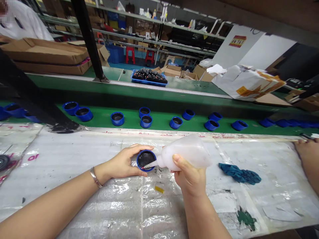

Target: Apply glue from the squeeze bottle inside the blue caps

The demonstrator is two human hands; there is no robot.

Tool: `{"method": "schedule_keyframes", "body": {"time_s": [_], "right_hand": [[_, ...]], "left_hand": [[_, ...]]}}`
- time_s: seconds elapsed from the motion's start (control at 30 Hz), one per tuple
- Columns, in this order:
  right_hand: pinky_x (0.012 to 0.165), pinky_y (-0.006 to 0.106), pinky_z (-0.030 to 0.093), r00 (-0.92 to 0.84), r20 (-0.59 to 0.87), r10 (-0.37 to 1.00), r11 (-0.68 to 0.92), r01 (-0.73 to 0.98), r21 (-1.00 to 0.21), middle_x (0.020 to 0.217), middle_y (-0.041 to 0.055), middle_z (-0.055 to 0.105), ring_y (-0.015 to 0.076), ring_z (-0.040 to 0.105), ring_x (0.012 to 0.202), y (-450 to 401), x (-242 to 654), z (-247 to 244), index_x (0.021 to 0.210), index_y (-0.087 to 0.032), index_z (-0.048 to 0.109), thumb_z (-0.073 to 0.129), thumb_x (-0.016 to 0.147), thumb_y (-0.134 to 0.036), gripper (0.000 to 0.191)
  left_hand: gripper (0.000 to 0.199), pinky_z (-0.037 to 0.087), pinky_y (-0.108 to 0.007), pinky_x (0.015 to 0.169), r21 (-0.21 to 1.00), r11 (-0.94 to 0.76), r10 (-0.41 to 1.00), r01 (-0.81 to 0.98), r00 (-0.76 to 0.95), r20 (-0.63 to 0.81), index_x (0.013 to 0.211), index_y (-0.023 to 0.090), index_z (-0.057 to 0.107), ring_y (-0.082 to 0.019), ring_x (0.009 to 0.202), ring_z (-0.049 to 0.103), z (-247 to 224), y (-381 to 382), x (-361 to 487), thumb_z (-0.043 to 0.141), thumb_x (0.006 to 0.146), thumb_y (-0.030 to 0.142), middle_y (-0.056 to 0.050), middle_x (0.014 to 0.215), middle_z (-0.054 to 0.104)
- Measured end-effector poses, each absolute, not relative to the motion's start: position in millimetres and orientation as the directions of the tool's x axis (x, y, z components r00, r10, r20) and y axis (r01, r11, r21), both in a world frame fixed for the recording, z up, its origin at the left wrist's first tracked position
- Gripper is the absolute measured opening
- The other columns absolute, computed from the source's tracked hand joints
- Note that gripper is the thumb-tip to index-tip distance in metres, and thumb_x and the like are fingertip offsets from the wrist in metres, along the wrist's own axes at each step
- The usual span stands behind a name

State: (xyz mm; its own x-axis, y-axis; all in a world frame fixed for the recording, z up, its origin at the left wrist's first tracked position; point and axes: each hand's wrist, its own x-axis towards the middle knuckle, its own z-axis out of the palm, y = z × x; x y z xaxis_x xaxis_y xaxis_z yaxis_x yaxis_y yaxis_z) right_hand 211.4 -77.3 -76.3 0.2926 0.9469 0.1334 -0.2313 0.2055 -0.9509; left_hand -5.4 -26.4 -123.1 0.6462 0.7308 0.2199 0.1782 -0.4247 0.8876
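Observation:
My left hand (129,161), with a metal bracelet on its wrist, is curled round the left side of a round blue cup-like part (146,156) with a black inside. This part rests on the plastic-covered table. In my right hand (185,169) is a translucent white squeeze bottle (190,151), tilted with its nozzle pointing left. The nozzle tip reaches into the blue part, over its inner edge. A small light patterned strip shows inside the part by the tip; I cannot make out what it is.
Several more blue parts (117,118) stand on the green belt (129,121) behind the table. A teal cloth (240,173) and a yellow scrap (159,189) lie on the table. A black post (37,93) rises at left. Another person's arm (309,159) reaches in at right.

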Motion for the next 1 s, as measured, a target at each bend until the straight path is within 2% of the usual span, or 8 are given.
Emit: {"method": "schedule_keyframes", "body": {"time_s": [0.43, 0.67, 0.83, 1.0], "right_hand": [[0.034, 0.023, 0.034, 0.303, 0.114, 0.946, 0.2, -0.271, -0.942, 0.054, -0.0006, 0.056, 0.011, 0.048, 0.039, -77.0, 208.0, -72.3, 0.062, -0.018, 0.061, 0.088, 0.064, -0.04, 0.035], [0.035, 0.023, 0.038, 0.312, 0.115, 0.943, 0.207, -0.28, -0.938, 0.055, 0.0, 0.059, 0.0104, 0.05, 0.039, -74.3, 207.8, -75.0, 0.062, -0.018, 0.063, 0.089, 0.066, -0.041, 0.035], [0.032, 0.022, 0.036, 0.354, 0.116, 0.928, 0.227, -0.289, -0.93, 0.054, -0.001, 0.058, 0.0094, 0.047, 0.037, -74.4, 207.3, -74.8, 0.063, -0.017, 0.064, 0.089, 0.066, -0.042, 0.035], [0.032, 0.021, 0.037, 0.415, 0.117, 0.902, 0.253, -0.288, -0.924, 0.055, -0.0019, 0.06, 0.0092, 0.048, 0.038, -75.5, 205.2, -73.4, 0.068, -0.018, 0.067, 0.089, 0.068, -0.039, 0.03]], "left_hand": [[0.076, 0.049, -0.049, 0.111, 0.9, -0.415, 0.691, 0.134, 0.69, 0.216, 0.138, 0.028, 0.063, -0.03, 0.125, 0.065, -118.5, -29.9, 0.8, 0.095, 0.07, 0.039, -0.009, 0.136, 0.069], [0.072, 0.047, -0.048, 0.112, 0.921, -0.363, 0.692, 0.142, 0.703, 0.165, 0.136, 0.027, 0.063, -0.029, 0.122, 0.066, -112.2, -32.0, 3.7, 0.093, 0.073, 0.042, -0.008, 0.134, 0.07], [0.072, 0.048, -0.047, 0.111, 0.923, -0.348, 0.696, 0.166, 0.705, 0.136, 0.135, 0.025, 0.064, -0.029, 0.119, 0.067, -111.5, -33.1, 5.0, 0.093, 0.071, 0.043, -0.008, 0.13, 0.071], [0.077, 0.05, -0.046, 0.107, 0.941, -0.299, 0.742, 0.161, 0.66, 0.123, 0.132, 0.026, 0.065, -0.029, 0.115, 0.067, -112.5, -35.6, 6.5, 0.097, 0.064, 0.044, -0.008, 0.127, 0.071]]}}
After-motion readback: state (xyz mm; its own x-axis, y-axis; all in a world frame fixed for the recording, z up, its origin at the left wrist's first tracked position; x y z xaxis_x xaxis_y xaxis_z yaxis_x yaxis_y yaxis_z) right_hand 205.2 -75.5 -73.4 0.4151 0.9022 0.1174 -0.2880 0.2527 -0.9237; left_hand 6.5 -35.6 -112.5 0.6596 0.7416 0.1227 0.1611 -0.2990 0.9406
